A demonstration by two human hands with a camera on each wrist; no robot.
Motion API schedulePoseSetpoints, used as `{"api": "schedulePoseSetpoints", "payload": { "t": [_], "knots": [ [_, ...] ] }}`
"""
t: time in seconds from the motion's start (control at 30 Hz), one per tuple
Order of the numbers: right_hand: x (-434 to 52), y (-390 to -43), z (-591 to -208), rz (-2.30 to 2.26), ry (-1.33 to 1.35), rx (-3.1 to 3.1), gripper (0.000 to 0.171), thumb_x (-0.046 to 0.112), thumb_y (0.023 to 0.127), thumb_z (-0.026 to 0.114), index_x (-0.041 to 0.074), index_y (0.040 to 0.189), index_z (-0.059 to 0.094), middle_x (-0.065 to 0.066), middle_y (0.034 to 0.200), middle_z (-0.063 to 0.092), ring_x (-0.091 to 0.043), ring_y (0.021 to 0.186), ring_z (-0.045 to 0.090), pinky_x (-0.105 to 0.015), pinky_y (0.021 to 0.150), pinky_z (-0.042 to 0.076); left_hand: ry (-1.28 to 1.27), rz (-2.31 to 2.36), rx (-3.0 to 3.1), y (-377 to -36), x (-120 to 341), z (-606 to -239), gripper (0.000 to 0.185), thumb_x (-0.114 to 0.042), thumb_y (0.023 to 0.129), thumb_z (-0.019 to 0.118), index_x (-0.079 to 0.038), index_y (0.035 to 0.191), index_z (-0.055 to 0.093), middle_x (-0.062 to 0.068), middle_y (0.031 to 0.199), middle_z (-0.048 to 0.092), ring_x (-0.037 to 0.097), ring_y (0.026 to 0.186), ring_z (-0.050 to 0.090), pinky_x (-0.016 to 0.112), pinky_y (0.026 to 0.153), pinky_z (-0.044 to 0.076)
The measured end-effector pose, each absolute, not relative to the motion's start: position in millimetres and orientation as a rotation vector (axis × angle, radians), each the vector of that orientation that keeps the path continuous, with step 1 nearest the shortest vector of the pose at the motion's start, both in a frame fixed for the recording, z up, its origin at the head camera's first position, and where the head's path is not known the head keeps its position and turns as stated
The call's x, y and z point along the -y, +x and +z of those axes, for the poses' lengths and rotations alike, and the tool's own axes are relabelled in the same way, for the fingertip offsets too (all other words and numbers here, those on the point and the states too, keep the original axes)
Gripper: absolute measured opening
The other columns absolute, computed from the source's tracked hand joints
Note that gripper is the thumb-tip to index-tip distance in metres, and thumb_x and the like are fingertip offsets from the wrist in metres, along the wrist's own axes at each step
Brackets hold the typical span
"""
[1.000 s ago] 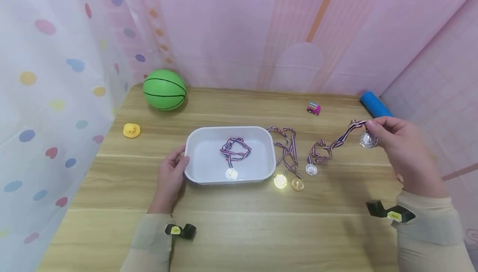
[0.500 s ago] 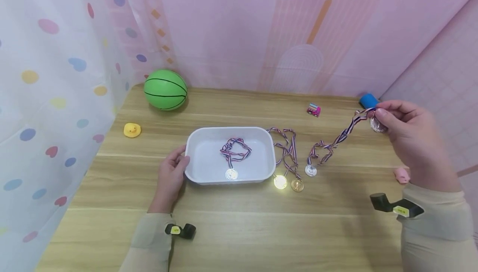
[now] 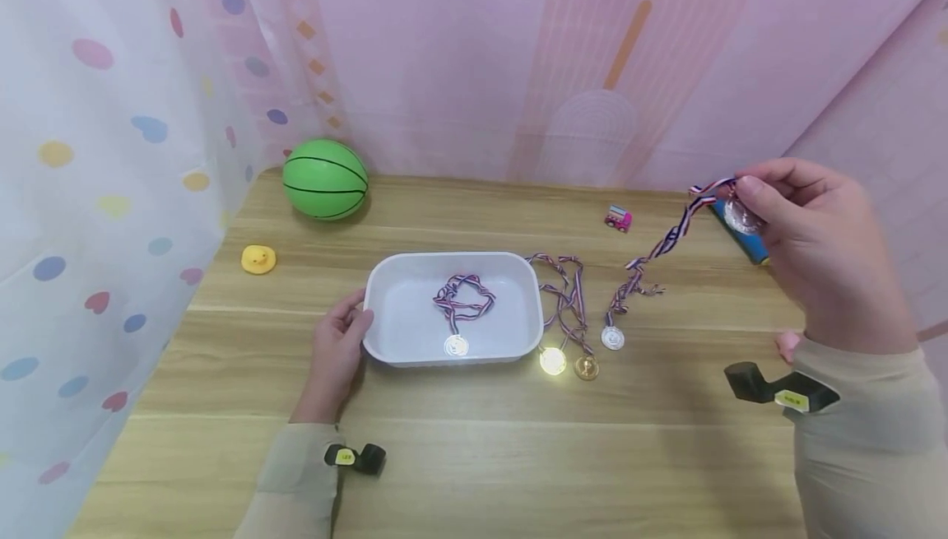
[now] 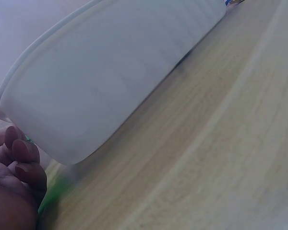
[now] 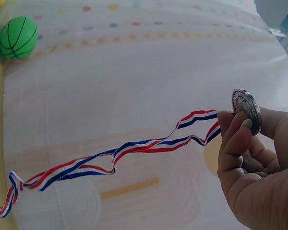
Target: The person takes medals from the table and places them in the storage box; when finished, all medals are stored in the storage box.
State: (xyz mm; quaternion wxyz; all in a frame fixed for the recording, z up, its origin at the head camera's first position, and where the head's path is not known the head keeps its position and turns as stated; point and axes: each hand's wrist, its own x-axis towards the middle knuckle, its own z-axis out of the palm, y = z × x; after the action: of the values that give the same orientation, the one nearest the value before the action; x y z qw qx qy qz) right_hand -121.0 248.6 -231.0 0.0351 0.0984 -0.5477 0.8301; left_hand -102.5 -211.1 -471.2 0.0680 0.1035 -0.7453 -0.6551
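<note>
While my right hand (image 3: pixel 829 234) pinches a silver medal (image 3: pixel 741 216) near the tabletop's (image 3: pixel 533 473) far right corner and my left hand (image 3: pixel 336 350) grips the white tray (image 3: pixel 400 313), the twisted ribbon (image 5: pixel 134 147) could drag another medal (image 3: pixel 612 338) if entangled.

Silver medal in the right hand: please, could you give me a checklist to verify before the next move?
1. Right hand holds silver medal: ok.
2. Left hand touches white tray: ok, at its left end.
3. Tray has bare floor: ok, one medal with its ribbon lies inside.
4. Held medal is above tray: not ok, it is off to the right.
5. Held ribbon free of the other silver medal: cannot tell.
</note>
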Motion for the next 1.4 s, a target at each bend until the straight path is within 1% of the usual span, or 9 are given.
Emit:
{"api": "schedulePoseSetpoints", "payload": {
  "t": [0.1,0.37,0.5,0.57,0.73,0.93,1.07,1.17,1.4],
  "knots": [
    [-235.4,-122.9,-224.5,2.554,0.366,1.687,0.011,-0.015,0.087,0.058,-0.015,0.096,0.064,-0.019,0.086,0.07,-0.021,0.072,0.067,-0.023,0.062,0.054,0.319,-1.968,2.247,-103.3,213.1,-473.3,0.037,-0.013,0.097,0.055,-0.004,0.132,0.056,0.011,0.084,0.052,0.014,0.071,0.049,0.019,0.059,0.047],
    [-196.2,-126.5,-213.4,2.595,0.575,1.696,0.012,-0.016,0.087,0.056,-0.016,0.094,0.065,-0.021,0.086,0.07,-0.023,0.071,0.067,-0.025,0.059,0.054,0.331,-1.944,2.247,-103.0,219.4,-476.0,0.036,-0.013,0.097,0.055,-0.006,0.132,0.057,0.008,0.08,0.051,0.013,0.068,0.049,0.019,0.056,0.046],
    [-175.6,-124.8,-209.8,2.498,0.585,1.813,0.009,-0.014,0.087,0.059,-0.011,0.088,0.068,-0.016,0.082,0.07,-0.018,0.063,0.063,-0.022,0.054,0.05,0.33,-1.94,2.241,-102.9,220.4,-474.4,0.036,-0.013,0.097,0.054,-0.004,0.132,0.057,0.007,0.078,0.051,0.013,0.067,0.048,0.019,0.056,0.046],
    [-167.2,-124.8,-208.2,2.5,0.615,1.842,0.008,-0.013,0.086,0.06,-0.009,0.086,0.067,-0.015,0.08,0.07,-0.017,0.062,0.063,-0.022,0.055,0.05,0.33,-1.938,2.242,-103.0,220.5,-473.5,0.036,-0.013,0.097,0.054,-0.005,0.132,0.057,0.006,0.078,0.05,0.013,0.067,0.048,0.019,0.055,0.045],
    [-147.4,-126.8,-202.3,2.48,0.7,1.96,0.001,-0.008,0.085,0.066,-0.009,0.085,0.065,-0.014,0.081,0.069,-0.016,0.065,0.06,-0.021,0.056,0.049,0.313,-1.927,2.242,-103.6,219.4,-474.4,0.035,-0.013,0.097,0.055,-0.004,0.131,0.058,0.008,0.077,0.051,0.012,0.066,0.048,0.019,0.056,0.045],
    [-121.6,-134.1,-194.8,2.234,0.706,2.234,0.012,0.005,0.083,0.074,-0.003,0.083,0.065,-0.01,0.079,0.066,-0.015,0.065,0.053,-0.021,0.049,0.039,0.302,-1.946,2.23,-105.0,216.9,-474.6,0.036,-0.012,0.097,0.056,-0.004,0.131,0.057,0.005,0.075,0.05,0.012,0.065,0.047,0.019,0.055,0.045],
    [-102.0,-144.4,-194.3,2.169,0.796,2.298,0.01,0.006,0.083,0.074,-0.001,0.085,0.066,-0.012,0.082,0.068,-0.017,0.069,0.058,-0.023,0.056,0.044,0.315,-1.97,2.239,-105.4,216.1,-473.8,0.036,-0.015,0.097,0.055,-0.006,0.133,0.056,0.008,0.079,0.05,0.013,0.068,0.048,0.019,0.057,0.045],
    [-86.7,-152.7,-197.1,2.175,0.874,2.303,0.008,0.004,0.084,0.072,0.0,0.087,0.067,-0.015,0.085,0.069,-0.02,0.075,0.061,-0.027,0.067,0.048,0.32,-1.98,2.246,-105.9,216.1,-474.6,0.037,-0.015,0.097,0.055,-0.007,0.133,0.056,0.009,0.081,0.051,0.014,0.07,0.048,0.018,0.057,0.045],
    [-53.0,-168.7,-208.4,2.12,0.842,2.407,0.011,0.01,0.085,0.073,0.004,0.093,0.069,-0.015,0.09,0.068,-0.022,0.079,0.061,-0.028,0.069,0.049,0.333,-1.975,2.245,-106.4,216.5,-476.2,0.037,-0.016,0.097,0.055,-0.007,0.133,0.056,0.008,0.082,0.051,0.014,0.071,0.048,0.018,0.058,0.046]
  ]
}}
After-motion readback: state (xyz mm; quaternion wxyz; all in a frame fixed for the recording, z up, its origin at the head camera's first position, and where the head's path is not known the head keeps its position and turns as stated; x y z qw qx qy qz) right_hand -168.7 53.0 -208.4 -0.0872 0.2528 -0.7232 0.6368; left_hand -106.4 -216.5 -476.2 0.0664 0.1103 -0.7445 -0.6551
